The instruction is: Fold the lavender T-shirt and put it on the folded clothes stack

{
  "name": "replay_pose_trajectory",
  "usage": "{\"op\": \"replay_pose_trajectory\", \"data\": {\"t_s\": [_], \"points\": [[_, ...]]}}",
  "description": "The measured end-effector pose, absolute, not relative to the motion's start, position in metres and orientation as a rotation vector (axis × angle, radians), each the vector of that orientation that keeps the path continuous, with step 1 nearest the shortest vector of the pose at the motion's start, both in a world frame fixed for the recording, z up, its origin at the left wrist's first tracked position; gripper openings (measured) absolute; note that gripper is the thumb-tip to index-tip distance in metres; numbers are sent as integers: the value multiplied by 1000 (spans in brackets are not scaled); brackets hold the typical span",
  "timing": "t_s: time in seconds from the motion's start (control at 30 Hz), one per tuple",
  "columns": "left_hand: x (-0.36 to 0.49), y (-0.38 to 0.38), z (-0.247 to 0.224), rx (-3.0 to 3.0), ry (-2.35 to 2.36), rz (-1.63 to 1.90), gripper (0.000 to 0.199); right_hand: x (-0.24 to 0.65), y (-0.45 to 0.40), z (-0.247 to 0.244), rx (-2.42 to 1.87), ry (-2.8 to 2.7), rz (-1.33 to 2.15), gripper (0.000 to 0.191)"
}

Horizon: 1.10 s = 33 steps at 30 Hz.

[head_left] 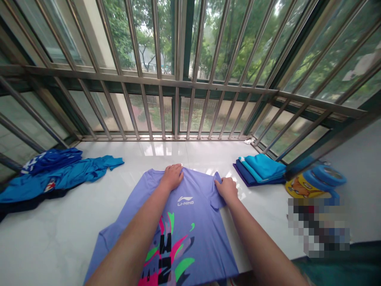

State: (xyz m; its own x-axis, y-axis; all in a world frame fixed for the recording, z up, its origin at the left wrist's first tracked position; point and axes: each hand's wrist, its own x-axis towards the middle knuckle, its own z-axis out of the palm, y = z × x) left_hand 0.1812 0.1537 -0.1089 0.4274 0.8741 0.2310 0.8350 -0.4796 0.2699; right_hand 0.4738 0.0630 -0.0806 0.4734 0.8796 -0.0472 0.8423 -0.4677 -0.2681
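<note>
On the glossy white window ledge [53, 238], the lilac short-sleeved fabric shirt with a bright print [205, 238] is apparently being arranged, collar towards the barred window [163, 82], long axis run from there towards the body. Its collar area is covered by the slightly curled left hand [174, 176], any grip untellable; a sleeve is pinched by the nearly closed right hand [228, 190], and steady cloth seems called for should that be shifted.

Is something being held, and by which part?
The right hand holds the purple shirt by its sleeve; the left hand is at its collar, grip unclear.
</note>
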Motion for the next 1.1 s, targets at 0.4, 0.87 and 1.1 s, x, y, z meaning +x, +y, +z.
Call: {"op": "replay_pose_trajectory", "data": {"t_s": [0.4, 0.87, 1.1], "points": [[181, 155, -108, 2566, 1535, 540, 41, 470, 13, -63, -2171, -1457, 116, 43], [180, 159, -113, 2528, 1545, 557, 51, 437, -70, -69, -1218, -2128, -157, 36], [180, 158, -112, 2559, 1496, 571, 39, 446, -14, -51, -1985, -1206, 295, 45]]}}
